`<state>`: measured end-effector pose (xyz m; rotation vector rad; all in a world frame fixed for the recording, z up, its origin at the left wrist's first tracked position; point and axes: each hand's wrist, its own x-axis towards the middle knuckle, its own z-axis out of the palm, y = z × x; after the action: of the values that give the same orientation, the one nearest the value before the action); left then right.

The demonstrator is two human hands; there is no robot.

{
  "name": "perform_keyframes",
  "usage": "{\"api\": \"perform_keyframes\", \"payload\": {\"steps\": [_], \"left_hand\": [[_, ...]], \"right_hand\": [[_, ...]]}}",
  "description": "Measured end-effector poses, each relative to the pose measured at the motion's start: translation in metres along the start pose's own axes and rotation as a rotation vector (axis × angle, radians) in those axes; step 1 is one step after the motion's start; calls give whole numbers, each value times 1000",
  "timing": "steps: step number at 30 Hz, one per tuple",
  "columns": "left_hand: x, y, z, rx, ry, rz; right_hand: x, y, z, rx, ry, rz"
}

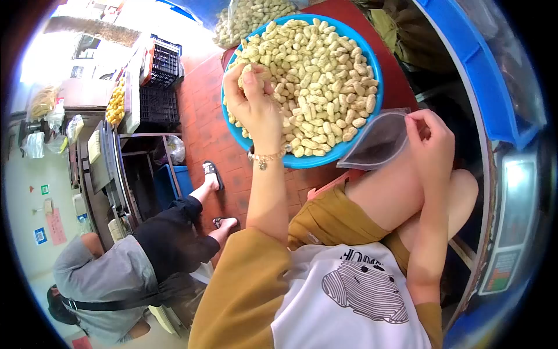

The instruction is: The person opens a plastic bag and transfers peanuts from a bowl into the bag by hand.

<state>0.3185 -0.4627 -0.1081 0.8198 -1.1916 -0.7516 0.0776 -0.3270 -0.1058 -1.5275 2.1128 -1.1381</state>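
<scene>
A blue basin (379,87) full of unshelled peanuts (317,81) stands at the top centre. My left hand (253,102) is over the basin's left side, its fingers curled round some peanuts. A bracelet circles that wrist. To the right of the basin, my right hand (431,136) pinches the edge of a clear plastic bag (381,141). The bag hangs with its mouth spread, beside the basin's lower right rim and above my leg. No peanuts show inside it.
A clear sack of peanuts (247,22) lies behind the basin. Black crates (160,104) and a blue bin (174,183) stand at the left. Another person (116,267) is at the lower left. A scale (511,203) stands at the right.
</scene>
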Motion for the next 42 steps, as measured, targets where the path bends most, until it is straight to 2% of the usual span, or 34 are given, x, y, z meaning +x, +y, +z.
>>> {"api": "perform_keyframes", "payload": {"steps": [10, 13, 16, 19, 22, 25, 34, 42], "left_hand": [[2, 29, 13, -190, -41, 182], [-1, 39, 19, -165, -31, 148], [-6, 49, 30, -336, 18, -192], [-24, 41, 34, -1070, -106, -718], [-48, 41, 49, -1521, -119, -1205], [-69, 45, 62, -1612, -109, -1428], [-101, 53, 74, -1551, -169, -1737], [-118, 47, 76, -1441, -107, -1885]], "right_hand": [[3, -7, 0, 14, -23, 9], [3, -7, 1, 33, -25, -2], [2, -6, 1, 31, -7, 16], [3, -6, -1, -1, 35, -5], [2, -5, -3, 21, 40, 23], [-1, -7, -3, 70, 49, 43], [-1, 1, -1, 105, 102, 58], [-2, 5, -1, 107, 137, -24]]}}
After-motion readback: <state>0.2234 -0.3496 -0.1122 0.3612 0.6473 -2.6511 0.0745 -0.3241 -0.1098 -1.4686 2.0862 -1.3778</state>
